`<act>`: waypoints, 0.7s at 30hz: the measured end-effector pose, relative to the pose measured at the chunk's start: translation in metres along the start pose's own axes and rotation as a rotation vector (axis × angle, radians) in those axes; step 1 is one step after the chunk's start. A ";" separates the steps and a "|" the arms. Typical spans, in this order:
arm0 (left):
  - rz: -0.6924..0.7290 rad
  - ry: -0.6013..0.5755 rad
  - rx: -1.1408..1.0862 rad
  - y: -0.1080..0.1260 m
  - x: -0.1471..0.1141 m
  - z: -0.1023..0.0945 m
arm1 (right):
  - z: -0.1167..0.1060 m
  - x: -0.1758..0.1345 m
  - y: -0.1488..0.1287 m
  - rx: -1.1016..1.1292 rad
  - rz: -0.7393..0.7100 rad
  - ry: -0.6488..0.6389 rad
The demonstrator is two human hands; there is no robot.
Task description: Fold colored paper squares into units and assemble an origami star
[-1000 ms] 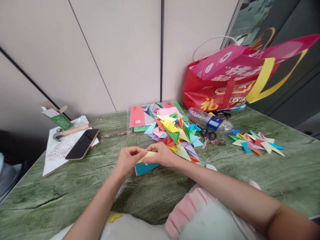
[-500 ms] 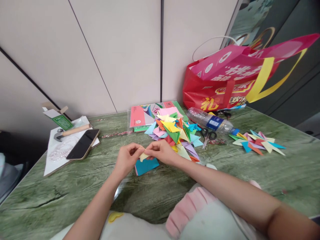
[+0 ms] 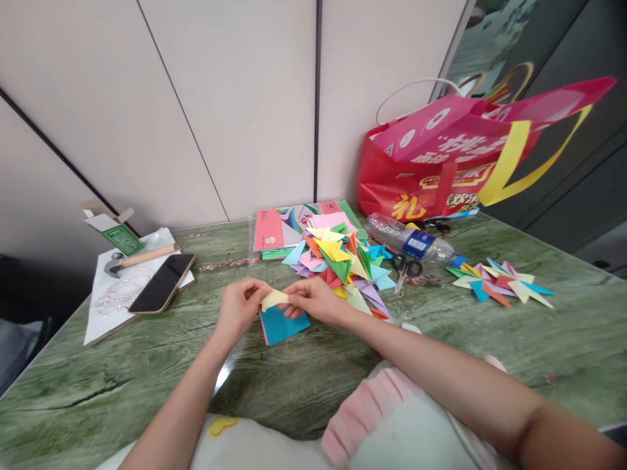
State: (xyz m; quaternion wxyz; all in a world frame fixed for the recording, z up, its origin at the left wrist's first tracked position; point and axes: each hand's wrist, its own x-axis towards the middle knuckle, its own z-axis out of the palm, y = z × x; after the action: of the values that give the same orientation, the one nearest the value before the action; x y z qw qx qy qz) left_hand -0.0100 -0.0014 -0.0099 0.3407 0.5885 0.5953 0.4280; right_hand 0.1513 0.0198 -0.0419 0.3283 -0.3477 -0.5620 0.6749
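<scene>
Between my two hands is a small pale yellow piece of folded paper (image 3: 275,299). My left hand (image 3: 241,305) pinches its left end between thumb and fingers. At its right end, my right hand (image 3: 313,299) is closed on it in the same way. Just below lies a blue sheet of paper (image 3: 285,326) on the table, with a pink edge showing under its left side. A heap of folded paper pieces (image 3: 337,258) in many colours sits right behind my right hand.
Behind the heap lie paper packs (image 3: 274,228). To the right are scissors (image 3: 405,269), a plastic bottle (image 3: 416,240), a joined paper shape (image 3: 504,282) and a red bag (image 3: 431,163). At left, a phone (image 3: 162,283) and a hammer (image 3: 142,257) rest on a white pad (image 3: 100,313).
My hands have moved slightly apart, the left one shifting left. More of the yellow paper now shows between them. The view has shifted a little.
</scene>
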 end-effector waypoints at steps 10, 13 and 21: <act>-0.200 -0.029 -0.250 -0.003 -0.001 -0.001 | -0.003 0.001 0.000 -0.115 -0.025 0.119; -0.160 -0.022 -0.233 -0.003 0.000 -0.002 | -0.003 0.001 0.003 -0.149 -0.022 0.067; -0.048 0.078 -0.084 -0.019 0.006 0.000 | -0.007 0.005 0.001 -0.059 -0.050 0.243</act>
State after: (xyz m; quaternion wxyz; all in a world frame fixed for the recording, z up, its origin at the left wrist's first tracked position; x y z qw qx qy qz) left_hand -0.0181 0.0060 -0.0264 0.3517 0.5420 0.6039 0.4668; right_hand 0.1543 0.0268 -0.0446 0.4003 -0.4221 -0.5461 0.6027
